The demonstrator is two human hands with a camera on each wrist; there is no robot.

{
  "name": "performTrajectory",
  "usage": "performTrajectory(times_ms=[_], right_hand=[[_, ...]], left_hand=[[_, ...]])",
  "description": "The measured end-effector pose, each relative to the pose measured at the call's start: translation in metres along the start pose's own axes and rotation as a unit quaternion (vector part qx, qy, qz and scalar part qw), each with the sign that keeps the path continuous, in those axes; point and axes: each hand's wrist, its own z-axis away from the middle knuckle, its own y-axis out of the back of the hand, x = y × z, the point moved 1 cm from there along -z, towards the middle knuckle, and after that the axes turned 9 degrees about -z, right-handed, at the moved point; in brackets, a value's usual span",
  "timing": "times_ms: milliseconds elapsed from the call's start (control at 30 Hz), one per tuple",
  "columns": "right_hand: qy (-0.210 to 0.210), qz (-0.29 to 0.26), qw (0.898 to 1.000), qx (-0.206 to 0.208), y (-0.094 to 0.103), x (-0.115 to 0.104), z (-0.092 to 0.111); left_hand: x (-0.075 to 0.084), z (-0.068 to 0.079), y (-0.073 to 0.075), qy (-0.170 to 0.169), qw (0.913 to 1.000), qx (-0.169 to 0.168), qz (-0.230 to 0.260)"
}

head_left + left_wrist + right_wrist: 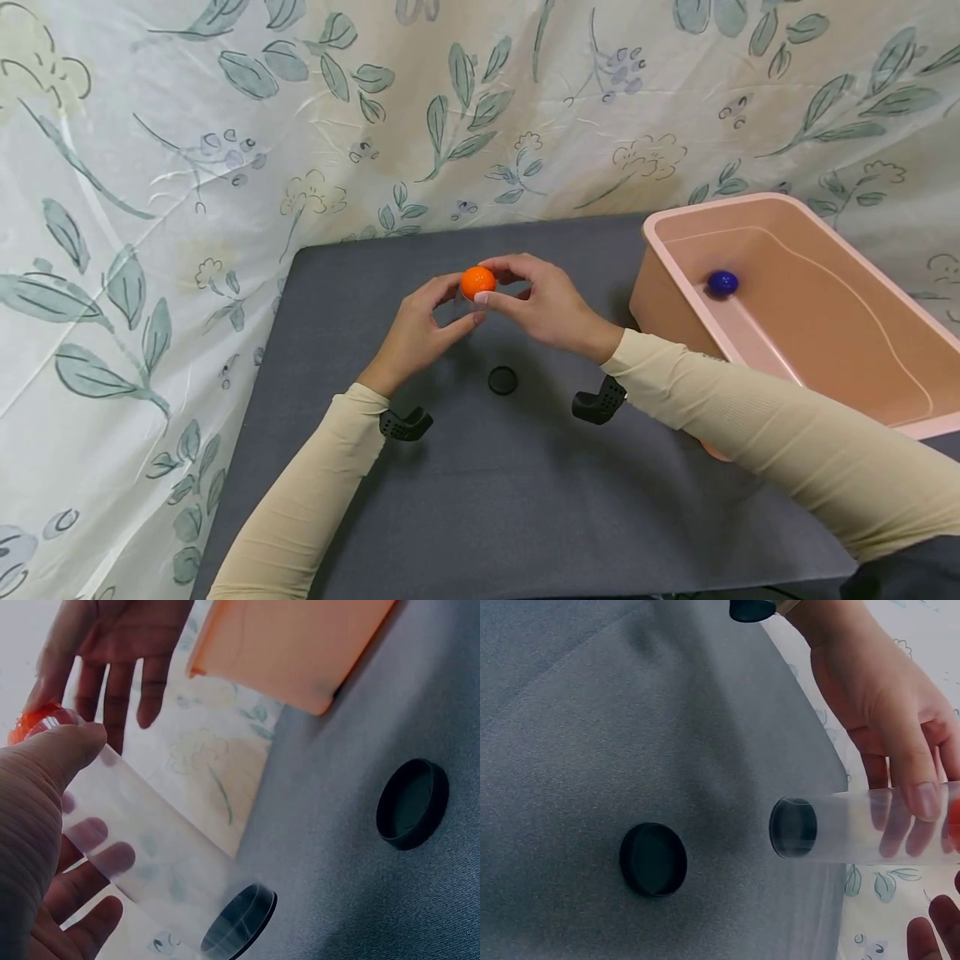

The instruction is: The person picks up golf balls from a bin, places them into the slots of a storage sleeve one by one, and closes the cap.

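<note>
My left hand point(418, 335) grips a clear plastic tube point(161, 832), its thumb on one side and fingers on the other. A black cap point(793, 827) closes the tube's lower end. At the upper end sits a shiny orange ball point(477, 282), which my right hand point(551, 307) pinches between thumb and fingers. How far the ball is inside the tube's mouth I cannot tell. Below the hands, a loose round black cap point(502, 381) lies on the dark table, its hollow side facing up.
A pink plastic bin point(678, 283) stands at the right of the table, beside my right forearm. Inside it, near the far left corner, lies a dark blue ball point(722, 284). Floral cloth point(465, 117) hangs behind the table point(480, 517) and along its left side.
</note>
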Motion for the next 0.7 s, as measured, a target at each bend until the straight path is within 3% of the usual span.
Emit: performTrajectory(times_ms=[300, 700], right_hand=[[-0.018, 0.007, 0.999, -0.025, 0.001, 0.002, 0.002], [-0.019, 0.018, 1.000, -0.005, 0.019, -0.003, 0.004]], left_hand=[[0.001, 0.000, 0.000, -0.013, 0.9999, 0.001, 0.000], [0.001, 0.003, 0.003, 0.008, 0.9999, -0.004, -0.006]])
